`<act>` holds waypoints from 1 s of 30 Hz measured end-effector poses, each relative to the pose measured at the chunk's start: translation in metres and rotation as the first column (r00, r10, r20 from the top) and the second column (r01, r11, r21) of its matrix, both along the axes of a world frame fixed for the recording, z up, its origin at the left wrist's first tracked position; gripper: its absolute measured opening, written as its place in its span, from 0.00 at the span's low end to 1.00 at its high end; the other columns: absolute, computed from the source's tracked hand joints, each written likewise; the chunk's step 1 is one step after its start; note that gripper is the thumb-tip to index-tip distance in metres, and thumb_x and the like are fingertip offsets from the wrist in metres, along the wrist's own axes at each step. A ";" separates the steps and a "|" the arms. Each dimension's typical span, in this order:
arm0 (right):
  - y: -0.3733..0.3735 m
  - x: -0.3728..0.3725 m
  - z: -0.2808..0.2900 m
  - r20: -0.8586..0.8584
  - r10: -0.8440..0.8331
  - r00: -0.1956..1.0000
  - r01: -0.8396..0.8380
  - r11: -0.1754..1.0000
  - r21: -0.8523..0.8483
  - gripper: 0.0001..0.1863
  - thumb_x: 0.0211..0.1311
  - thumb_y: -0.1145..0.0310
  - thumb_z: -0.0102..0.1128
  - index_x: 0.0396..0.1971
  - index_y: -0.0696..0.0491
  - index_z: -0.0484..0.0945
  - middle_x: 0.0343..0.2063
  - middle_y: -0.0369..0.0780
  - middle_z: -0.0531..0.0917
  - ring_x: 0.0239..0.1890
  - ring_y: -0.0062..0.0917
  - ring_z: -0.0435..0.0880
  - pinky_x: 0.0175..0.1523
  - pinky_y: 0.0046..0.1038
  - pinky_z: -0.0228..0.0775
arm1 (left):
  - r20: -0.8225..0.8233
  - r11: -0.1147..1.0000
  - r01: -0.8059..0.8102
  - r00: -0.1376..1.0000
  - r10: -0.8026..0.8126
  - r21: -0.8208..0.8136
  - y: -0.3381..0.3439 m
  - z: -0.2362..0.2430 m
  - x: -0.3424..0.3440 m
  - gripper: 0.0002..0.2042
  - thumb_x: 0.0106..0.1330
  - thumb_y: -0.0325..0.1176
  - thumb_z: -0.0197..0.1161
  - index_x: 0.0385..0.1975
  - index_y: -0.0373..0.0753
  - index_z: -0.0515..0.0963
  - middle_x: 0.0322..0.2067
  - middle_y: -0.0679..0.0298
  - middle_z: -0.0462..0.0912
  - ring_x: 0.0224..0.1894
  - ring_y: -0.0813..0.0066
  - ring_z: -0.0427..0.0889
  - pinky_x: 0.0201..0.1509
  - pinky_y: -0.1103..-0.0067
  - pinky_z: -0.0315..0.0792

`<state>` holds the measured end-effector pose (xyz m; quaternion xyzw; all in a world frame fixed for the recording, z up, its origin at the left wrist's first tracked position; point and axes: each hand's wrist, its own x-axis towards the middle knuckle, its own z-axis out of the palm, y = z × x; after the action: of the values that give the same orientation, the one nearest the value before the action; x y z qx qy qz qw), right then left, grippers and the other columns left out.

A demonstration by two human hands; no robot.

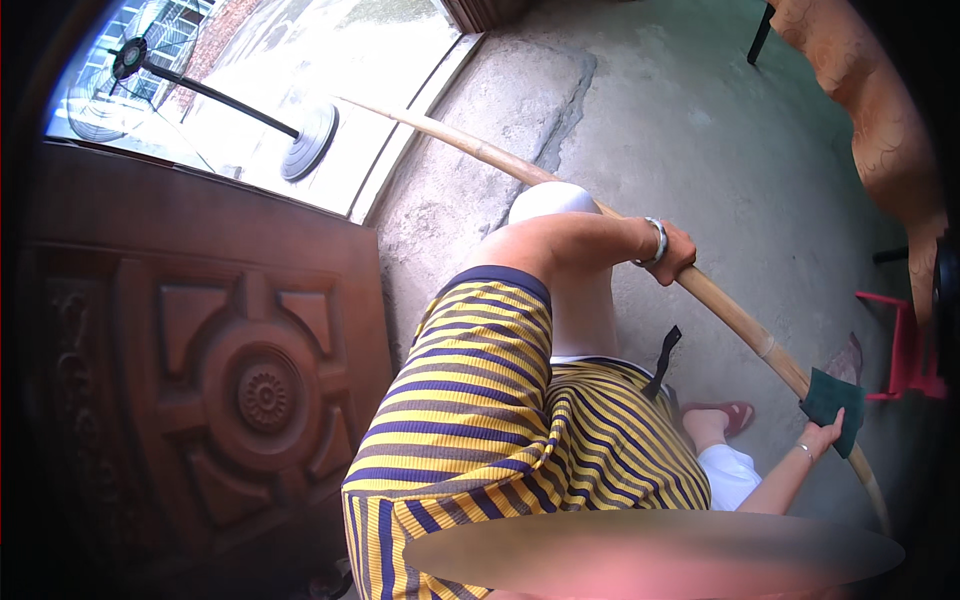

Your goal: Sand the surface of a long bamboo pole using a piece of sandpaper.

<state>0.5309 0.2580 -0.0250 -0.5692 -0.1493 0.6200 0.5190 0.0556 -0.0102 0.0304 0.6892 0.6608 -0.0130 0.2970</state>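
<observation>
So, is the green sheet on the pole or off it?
On: the green sheet covers part of the pole, held by the right hand. Cannot tell whether it wraps fully around.

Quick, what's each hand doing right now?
Left hand: closed around the bamboo pole.
Right hand: closed on a green sheet, holding it against the pole.

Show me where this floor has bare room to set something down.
The widest bare patch is grey floor above the pole in the picture, bordered by the door sill and brown draped cloth. A smaller one lies below the pole, between the wooden door and bent knee. It's crowded around the right hand, near the green cloth and red stool.
</observation>
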 end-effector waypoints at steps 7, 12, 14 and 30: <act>-0.090 -0.124 0.022 -0.107 0.072 0.992 -0.063 0.994 0.089 0.26 0.57 0.56 0.53 0.49 0.60 0.72 0.48 0.47 0.77 0.51 0.41 0.75 0.59 0.45 0.63 | 0.016 1.000 0.020 1.000 -0.020 -0.023 0.020 -0.012 -0.006 0.09 0.43 0.32 0.59 0.27 0.42 0.80 0.28 0.56 0.81 0.38 0.57 0.80 0.41 0.68 0.74; -0.078 -0.155 0.009 -0.153 -0.159 0.975 0.188 0.962 0.200 0.22 0.52 0.73 0.62 0.49 0.56 0.72 0.46 0.40 0.78 0.46 0.35 0.78 0.54 0.41 0.70 | -0.093 1.000 -0.019 0.995 0.019 0.001 -0.002 0.001 -0.011 0.12 0.43 0.31 0.57 0.30 0.39 0.78 0.27 0.51 0.81 0.35 0.51 0.80 0.40 0.65 0.74; -0.045 -0.087 0.032 -0.096 -0.213 0.972 0.225 0.965 0.137 0.20 0.52 0.73 0.61 0.46 0.60 0.72 0.44 0.43 0.78 0.43 0.37 0.79 0.49 0.40 0.74 | -0.028 1.000 -0.026 0.999 0.026 -0.014 0.003 0.013 -0.002 0.12 0.43 0.31 0.57 0.30 0.37 0.78 0.26 0.49 0.80 0.34 0.49 0.80 0.40 0.63 0.74; -0.020 -0.040 0.015 -0.260 -0.281 0.924 0.322 0.938 0.129 0.28 0.45 0.81 0.63 0.47 0.69 0.63 0.41 0.50 0.76 0.40 0.42 0.80 0.46 0.46 0.76 | -0.017 1.000 0.028 0.999 -0.028 0.001 0.013 0.006 0.006 0.11 0.41 0.32 0.58 0.27 0.36 0.76 0.25 0.49 0.80 0.32 0.48 0.79 0.38 0.64 0.73</act>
<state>0.4910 0.2378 -0.0096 -0.4610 -0.0489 0.5810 0.6690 0.0620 0.0030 0.0365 0.6986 0.6534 -0.0225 0.2906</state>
